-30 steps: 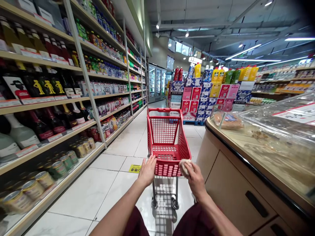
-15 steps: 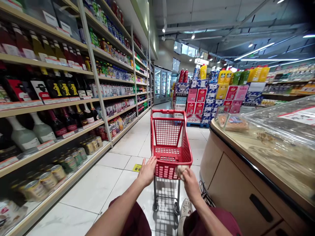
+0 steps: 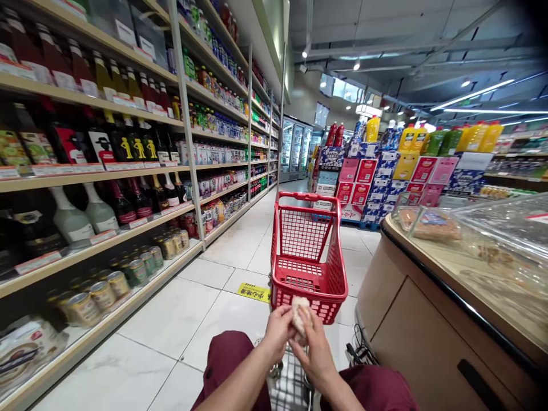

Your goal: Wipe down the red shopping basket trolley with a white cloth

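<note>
Both hands, left hand [image 3: 278, 330] and right hand [image 3: 315, 349], pinch a pale crumpled cloth [image 3: 299, 315] at the red cart [image 3: 309, 268] near rim; white tiled floor [image 3: 192, 319]; bottle shelves [image 3: 94, 171] left; curved counter [image 3: 432, 297] right.

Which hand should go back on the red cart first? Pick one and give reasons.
Left, probably. Both hands meet at the pale lump just behind the red cart; the right hand wraps it from below, while the left hand only pinches its side.

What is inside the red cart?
Nothing shows inside the red cart: its mesh bottom looks bare. Both hands, left and right, hold a pale lump that covers the near rim.
</note>
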Demonstrator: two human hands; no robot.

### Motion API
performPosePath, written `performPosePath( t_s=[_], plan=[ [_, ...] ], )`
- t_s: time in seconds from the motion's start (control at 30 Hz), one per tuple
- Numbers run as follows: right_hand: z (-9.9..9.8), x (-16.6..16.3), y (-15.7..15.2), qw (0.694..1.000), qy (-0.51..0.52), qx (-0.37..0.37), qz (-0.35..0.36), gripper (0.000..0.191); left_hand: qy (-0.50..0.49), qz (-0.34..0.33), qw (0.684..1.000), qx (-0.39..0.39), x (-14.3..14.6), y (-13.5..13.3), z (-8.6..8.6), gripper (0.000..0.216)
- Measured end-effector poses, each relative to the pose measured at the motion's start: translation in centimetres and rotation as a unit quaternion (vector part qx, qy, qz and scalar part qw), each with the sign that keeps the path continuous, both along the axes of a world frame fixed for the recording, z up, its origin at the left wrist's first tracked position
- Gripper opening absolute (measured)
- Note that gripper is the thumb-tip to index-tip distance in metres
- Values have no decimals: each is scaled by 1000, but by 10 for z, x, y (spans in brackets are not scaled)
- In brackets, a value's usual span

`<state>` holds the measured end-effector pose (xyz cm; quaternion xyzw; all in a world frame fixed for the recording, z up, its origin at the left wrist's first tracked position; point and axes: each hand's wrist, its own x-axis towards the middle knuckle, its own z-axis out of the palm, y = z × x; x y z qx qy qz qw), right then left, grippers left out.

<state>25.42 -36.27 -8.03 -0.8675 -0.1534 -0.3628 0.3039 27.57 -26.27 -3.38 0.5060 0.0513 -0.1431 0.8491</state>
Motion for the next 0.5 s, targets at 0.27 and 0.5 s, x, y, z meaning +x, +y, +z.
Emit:
performPosePath(
  t_s=[0.27,0.5],
  plan=[
    [35,43,7,978,-115,-166,54,44,24,-3,995,101,24,49,16,28],
    [-11,48,6,958,-84,-274,3,38,43,82,961,262,26,73,3,26]
  ],
)
